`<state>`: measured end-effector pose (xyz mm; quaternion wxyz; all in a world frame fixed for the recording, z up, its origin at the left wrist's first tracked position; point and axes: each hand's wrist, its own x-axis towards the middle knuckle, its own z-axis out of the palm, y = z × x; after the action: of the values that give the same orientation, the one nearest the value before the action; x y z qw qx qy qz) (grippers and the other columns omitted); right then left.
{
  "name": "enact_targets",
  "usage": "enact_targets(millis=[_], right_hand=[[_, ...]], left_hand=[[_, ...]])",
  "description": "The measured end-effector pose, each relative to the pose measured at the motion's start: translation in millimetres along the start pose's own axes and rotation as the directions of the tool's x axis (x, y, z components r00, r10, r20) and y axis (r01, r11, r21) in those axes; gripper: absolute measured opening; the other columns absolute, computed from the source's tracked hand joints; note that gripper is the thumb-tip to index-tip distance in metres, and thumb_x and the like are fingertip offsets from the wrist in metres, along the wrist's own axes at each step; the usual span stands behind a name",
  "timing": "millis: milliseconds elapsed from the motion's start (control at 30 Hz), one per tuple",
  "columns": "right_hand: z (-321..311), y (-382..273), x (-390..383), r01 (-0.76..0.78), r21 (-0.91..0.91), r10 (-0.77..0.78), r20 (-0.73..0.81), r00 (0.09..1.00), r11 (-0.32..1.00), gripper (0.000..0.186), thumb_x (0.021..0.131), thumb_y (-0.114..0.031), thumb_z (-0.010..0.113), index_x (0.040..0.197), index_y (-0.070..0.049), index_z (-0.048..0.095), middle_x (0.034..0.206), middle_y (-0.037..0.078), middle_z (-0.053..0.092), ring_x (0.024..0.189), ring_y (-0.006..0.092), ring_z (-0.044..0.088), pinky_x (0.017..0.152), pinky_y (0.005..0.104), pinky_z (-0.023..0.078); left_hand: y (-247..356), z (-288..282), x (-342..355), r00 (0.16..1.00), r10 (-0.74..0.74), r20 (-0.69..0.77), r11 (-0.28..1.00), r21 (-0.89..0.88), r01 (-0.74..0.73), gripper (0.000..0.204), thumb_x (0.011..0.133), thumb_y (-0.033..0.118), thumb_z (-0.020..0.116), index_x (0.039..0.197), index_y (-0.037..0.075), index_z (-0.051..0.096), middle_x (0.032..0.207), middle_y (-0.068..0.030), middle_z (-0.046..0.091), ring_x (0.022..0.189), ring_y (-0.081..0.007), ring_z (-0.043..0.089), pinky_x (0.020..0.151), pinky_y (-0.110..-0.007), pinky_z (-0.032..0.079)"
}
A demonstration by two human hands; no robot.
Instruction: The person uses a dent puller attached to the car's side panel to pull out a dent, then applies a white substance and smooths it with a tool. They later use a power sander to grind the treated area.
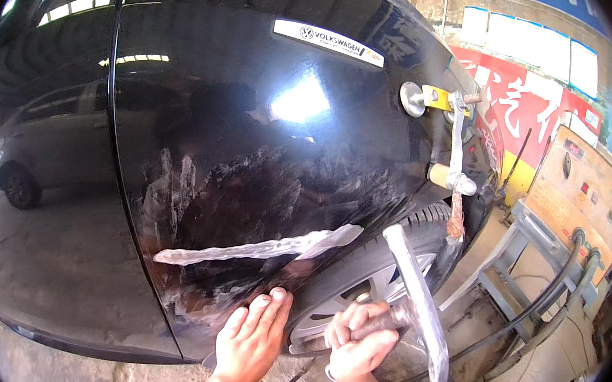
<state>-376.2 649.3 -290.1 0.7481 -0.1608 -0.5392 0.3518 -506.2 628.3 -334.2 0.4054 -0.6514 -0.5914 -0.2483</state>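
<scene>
My left hand (pixel 253 338) lies with its fingers stretched out and close together against the lower edge of a black car's front fender (pixel 203 138), beside the wheel arch. My right hand (pixel 361 342) is wrapped around the handle of a body hammer (pixel 424 305), whose long metal head stands in front of the wheel (pixel 332 300). Above both hands, a bare silvery strip (pixel 252 250) runs across the fender amid dusty, scuffed black paint. A thinner bare patch slants down from its right end toward the arch. The hammer appears apart from the panel.
A metal fixture with a round pad (pixel 413 99) and a yellow piece sits at the fender's right end. A wood-fronted machine (pixel 581 184) on a metal stand (pixel 531 242) is at right, with thick cables (pixel 556 299) hanging down. Door seam (pixel 117 151) at left.
</scene>
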Motion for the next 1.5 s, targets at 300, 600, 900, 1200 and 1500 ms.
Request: enact_targets(millis=[300, 600, 900, 1200, 1500], right_hand=[[-6.8, 3.5, -26.3, -0.058, -0.119, 0.074, 0.14, 0.987, 0.991, 0.063, 0.086, -0.068, 0.033, 0.081, -0.005, 0.038, 0.053, 0.002, 0.036, 0.039, 0.0098, 0.033, 0.035, 0.0248, 0.031], [-11.2, 24.0, -48.8, 0.027, -0.112, 0.001, 0.235, 0.972, 0.993, 0.061, 0.089, -0.062, 0.037, 0.079, -0.002, 0.044, 0.052, 0.003, 0.039, 0.039, 0.0128, 0.036, 0.038, 0.0253, 0.031], [-8.8, 35.3, -55.8, 0.089, -0.164, -0.05, 0.225, 0.973, 0.982, 0.049, 0.095, -0.038, 0.04, 0.062, -0.002, 0.043, 0.049, 0.005, 0.043, 0.04, 0.0154, 0.046, 0.038, 0.0255, 0.034], [-19.9, 40.0, -63.8, 0.111, -0.264, -0.027, 0.3, 0.954, 0.958, 0.044, 0.095, -0.035, 0.041, 0.067, -0.001, 0.046, 0.048, 0.005, 0.044, 0.037, 0.0157, 0.046, 0.036, 0.0279, 0.033], [-20.4, 36.4, -55.0, -0.114, -0.3, 0.2, 0.275, 0.94, 0.947, 0.069, 0.084, -0.073, 0.026, 0.077, -0.006, 0.04, 0.054, 0.002, 0.036, 0.04, 0.0106, 0.033, 0.036, 0.0229, 0.028]], left_hand=[[7.4, -15.4, 50.3, 0.986, -0.006, -0.169, 1.0, -0.012, 0.004, 0.045, 0.078, 0.026, 0.057, 0.121, 0.013, 0.058, 0.134, -0.0054, 0.047, 0.127, -0.0198, 0.039, 0.112, -0.038, 0.016], [-16.3, 5.3, -19.2, 0.998, 0.027, -0.049, 0.999, 0.03, -0.025, 0.044, 0.087, 0.023, 0.041, 0.13, 0.022, 0.052, 0.142, 0.0061, 0.041, 0.135, -0.0097, 0.028, 0.113, -0.033, 0.011], [-16.7, 2.3, -25.2, 1.0, 0.004, 0.001, 1.0, -0.025, -0.003, 0.045, 0.087, 0.022, 0.042, 0.131, 0.021, 0.051, 0.141, 0.007, 0.041, 0.135, -0.0099, 0.029, 0.113, -0.032, 0.012], [-17.2, -1.7, -26.9, 1.0, -0.007, 0.011, 0.998, -0.061, 0.008, 0.044, 0.086, 0.021, 0.043, 0.13, 0.021, 0.053, 0.142, 0.0061, 0.04, 0.134, -0.0102, 0.03, 0.113, -0.032, 0.014], [-16.9, 0.0, -30.8, 1.0, -0.02, -0.009, 0.999, -0.042, 0.019, 0.043, 0.085, 0.021, 0.044, 0.126, 0.02, 0.056, 0.142, 0.0056, 0.041, 0.133, -0.0106, 0.031, 0.112, -0.032, 0.017]])
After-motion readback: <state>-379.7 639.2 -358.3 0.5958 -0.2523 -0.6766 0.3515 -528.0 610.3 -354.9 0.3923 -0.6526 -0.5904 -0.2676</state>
